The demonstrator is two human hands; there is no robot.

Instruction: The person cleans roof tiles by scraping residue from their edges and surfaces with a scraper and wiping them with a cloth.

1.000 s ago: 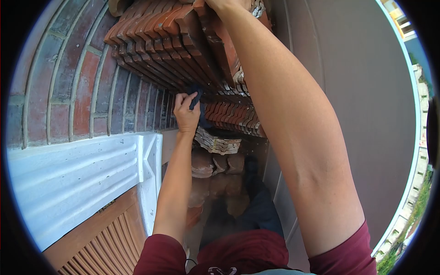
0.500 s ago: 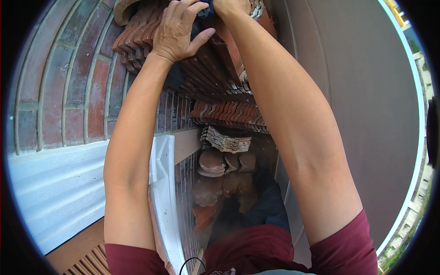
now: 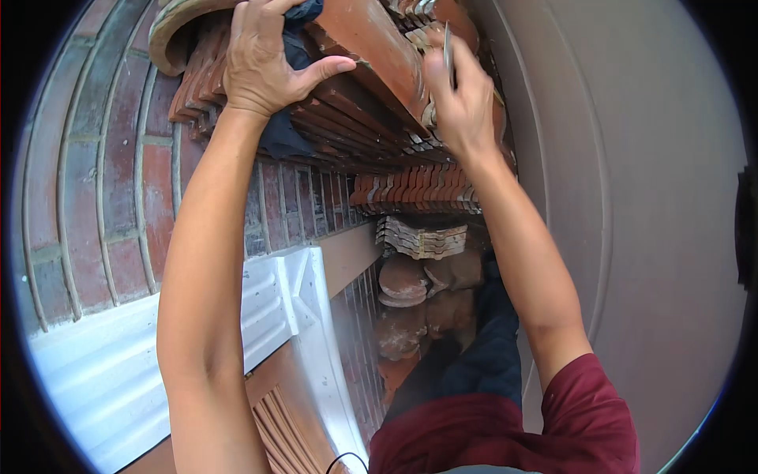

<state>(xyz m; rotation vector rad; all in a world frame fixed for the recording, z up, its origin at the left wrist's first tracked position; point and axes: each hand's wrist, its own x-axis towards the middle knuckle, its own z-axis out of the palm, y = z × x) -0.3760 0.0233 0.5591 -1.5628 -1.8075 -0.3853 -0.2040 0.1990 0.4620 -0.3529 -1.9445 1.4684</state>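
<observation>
My right hand (image 3: 467, 103) is closed around a thin metal blade-like tool (image 3: 449, 49), its narrow edge pointing up; the kind of tool cannot be made out. It is beside stacked, curved terracotta tiles, with one broad tile (image 3: 371, 43) just to its left. My left hand (image 3: 264, 63) lies at the upper left with its thumb stretched out. Its fingertips run to the top edge of the view, touching or next to a dark blue cloth or plastic (image 3: 303, 13). More of this dark material (image 3: 283, 136) hangs below the hand.
A brick wall (image 3: 122, 174) rises on the left, above a white ridged moulding (image 3: 142, 347). A grey panel (image 3: 655, 182) closes the right side. Lower down are a row of tiles (image 3: 414, 188), whitish stacked tiles (image 3: 422, 237) and rounded tiles (image 3: 403, 280). A round clay rim (image 3: 162, 47) is at upper left.
My right hand has moved down and away from my left, and the metal tool now shows in it. My left hand has shifted left in view. The camera view has also shifted.
</observation>
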